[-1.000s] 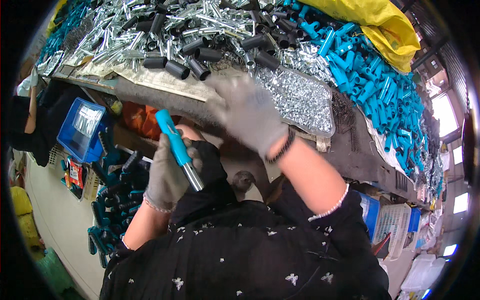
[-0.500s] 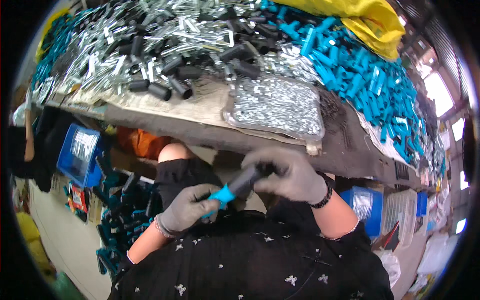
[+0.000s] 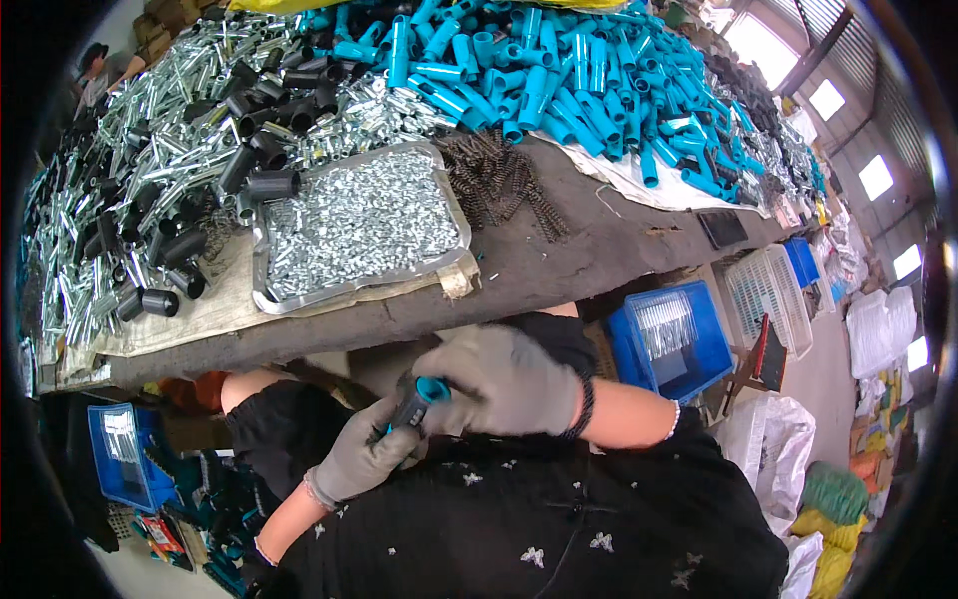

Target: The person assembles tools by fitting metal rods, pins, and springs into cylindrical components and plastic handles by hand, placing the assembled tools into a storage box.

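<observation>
Both of my gloved hands meet low in front of my black clothing, below the table edge. My left hand (image 3: 361, 457) is closed round a short black-and-teal plastic tube (image 3: 407, 409). The tube tilts upward, with its teal open end at the top. Bent over that end is my right hand (image 3: 509, 381), its fingers curled against the tube; its fingertips are partly hidden and slightly blurred. On the table ahead lie a tray of small silvery metal parts (image 3: 359, 220), a heap of teal plastic tubes (image 3: 589, 85) and black tubes (image 3: 271, 185) among shiny metal rods (image 3: 165, 150).
Dark coil springs (image 3: 504, 185) lie right of the tray. Under the table stand a blue bin (image 3: 714, 364) at the right and another blue bin (image 3: 155, 484) at the left. A white crate (image 3: 768, 290) and white sacks (image 3: 773, 439) are further right. Another person (image 3: 95, 70) shows far left.
My view has swung right, so the table has slid left. The tube has turned from lying across both hands to standing tilted, teal end up, with its black part at my left hand.
</observation>
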Motion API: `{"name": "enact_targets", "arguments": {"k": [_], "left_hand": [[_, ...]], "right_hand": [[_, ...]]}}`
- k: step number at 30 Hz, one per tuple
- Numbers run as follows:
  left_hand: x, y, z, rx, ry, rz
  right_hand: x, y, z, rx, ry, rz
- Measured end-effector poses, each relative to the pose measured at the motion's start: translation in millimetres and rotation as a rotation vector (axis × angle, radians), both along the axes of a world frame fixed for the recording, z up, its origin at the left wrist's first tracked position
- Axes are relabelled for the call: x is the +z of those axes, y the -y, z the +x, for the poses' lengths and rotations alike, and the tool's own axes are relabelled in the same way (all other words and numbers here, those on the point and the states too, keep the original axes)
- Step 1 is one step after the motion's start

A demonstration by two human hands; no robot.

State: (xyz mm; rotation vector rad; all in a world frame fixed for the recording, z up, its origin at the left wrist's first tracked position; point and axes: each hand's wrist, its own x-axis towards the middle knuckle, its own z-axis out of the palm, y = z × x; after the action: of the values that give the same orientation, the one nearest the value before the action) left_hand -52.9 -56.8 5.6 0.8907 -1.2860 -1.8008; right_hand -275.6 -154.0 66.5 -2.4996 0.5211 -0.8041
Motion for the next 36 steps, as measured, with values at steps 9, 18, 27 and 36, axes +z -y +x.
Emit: {"name": "enact_targets", "arguments": {"k": [9, 18, 27, 36], "left_hand": [[7.1, 1.3, -22.6, 0.2, 0.149, 0.01], [8.6, -19.9, -14.8, 0.326, 0.245, 0.042], [17.4, -13.0, -24.1, -0.04, 0.756, -0.547], [-27.7, 5.9, -45.0, 0.152, 0.724, -0.387]], "right_hand": [[-17.3, 116.7, -93.4, -1.055, -0.478, -0.291], [-3.7, 108.2, -93.8, -1.007, 0.198, -0.177], [1.5, -46.5, -68.4, -0.05, 0.03, 0.418], [-26.4, -48.7, -135.0, -0.257, 0.13, 0.606]]}}
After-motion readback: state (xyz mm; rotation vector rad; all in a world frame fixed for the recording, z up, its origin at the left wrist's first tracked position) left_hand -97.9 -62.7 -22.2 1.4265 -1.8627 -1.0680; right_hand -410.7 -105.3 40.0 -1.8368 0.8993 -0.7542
